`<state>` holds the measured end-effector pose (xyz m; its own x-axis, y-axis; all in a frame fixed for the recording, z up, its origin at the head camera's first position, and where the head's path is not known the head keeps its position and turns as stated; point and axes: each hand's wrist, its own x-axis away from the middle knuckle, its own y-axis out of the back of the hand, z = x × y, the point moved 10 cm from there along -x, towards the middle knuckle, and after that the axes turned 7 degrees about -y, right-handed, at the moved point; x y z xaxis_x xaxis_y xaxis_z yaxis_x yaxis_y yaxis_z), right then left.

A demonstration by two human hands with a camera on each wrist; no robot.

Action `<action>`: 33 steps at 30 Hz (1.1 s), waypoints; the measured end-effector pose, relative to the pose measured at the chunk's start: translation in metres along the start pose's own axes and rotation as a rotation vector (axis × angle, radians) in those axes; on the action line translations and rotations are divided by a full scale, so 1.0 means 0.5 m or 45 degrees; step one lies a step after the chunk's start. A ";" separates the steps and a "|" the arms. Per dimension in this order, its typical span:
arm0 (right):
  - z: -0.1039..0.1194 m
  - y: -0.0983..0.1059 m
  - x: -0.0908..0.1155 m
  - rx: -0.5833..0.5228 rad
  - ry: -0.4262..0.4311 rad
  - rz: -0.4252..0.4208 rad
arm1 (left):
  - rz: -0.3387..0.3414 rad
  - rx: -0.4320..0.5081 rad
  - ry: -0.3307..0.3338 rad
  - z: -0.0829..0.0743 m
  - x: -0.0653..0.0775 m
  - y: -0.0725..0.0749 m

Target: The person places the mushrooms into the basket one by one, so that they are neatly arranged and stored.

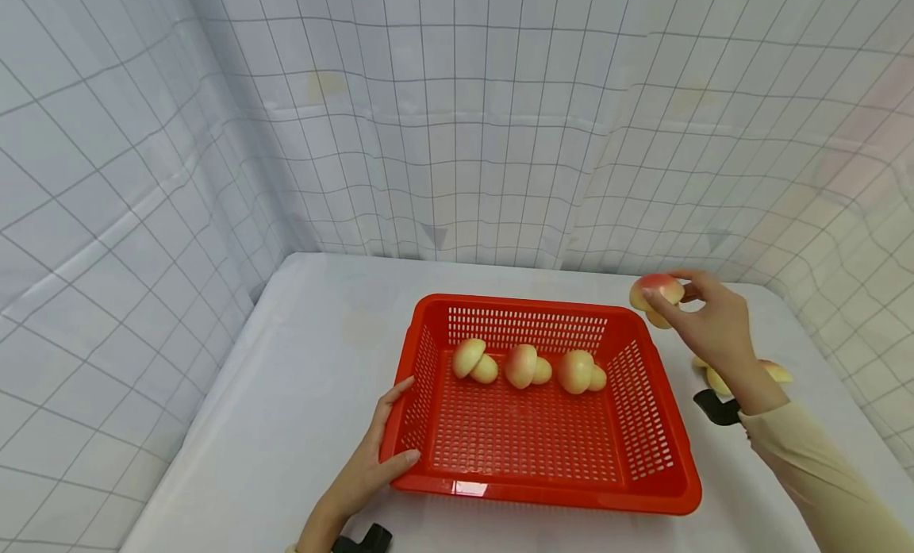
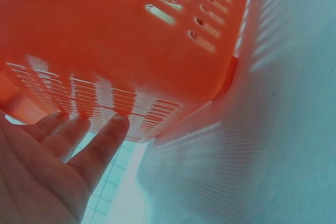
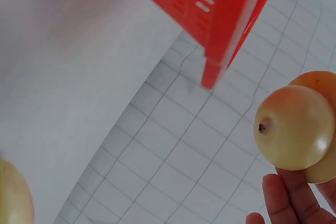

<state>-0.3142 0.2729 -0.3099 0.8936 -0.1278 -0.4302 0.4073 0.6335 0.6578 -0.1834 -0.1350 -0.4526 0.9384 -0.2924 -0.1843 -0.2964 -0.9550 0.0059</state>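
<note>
Right hand (image 1: 716, 323): pinches mushroom (image 1: 658, 289)
Left hand (image 1: 362, 470): fingers spread, touching basket (image 1: 543, 497)
Inside: 3 mushrooms (image 1: 521, 368)
Right forearm (image 1: 758, 393): partly hides similar pieces (image 1: 775, 371)

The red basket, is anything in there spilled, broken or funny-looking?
Nothing in the red basket looks spilled or broken. Three mushrooms lie in a row, but the left mushroom looks slightly askew: its stem slants more toward the near rim than the others'.

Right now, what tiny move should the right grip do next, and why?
I'd probably ease the right grip left over the red basket: the mushroom-shaped piece it holds is outside, and three similar pieces lie in a row inside, with bare basket floor in front.
</note>
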 end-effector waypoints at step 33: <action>0.289 -0.159 0.115 -0.027 0.363 0.670 | -0.006 -0.023 0.012 0.001 0.000 0.003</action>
<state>-0.2681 0.1049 -0.2977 0.8871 0.4157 -0.2006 -0.0831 0.5714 0.8165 -0.1838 -0.1362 -0.4533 0.9414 -0.2882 -0.1754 -0.2887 -0.9571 0.0232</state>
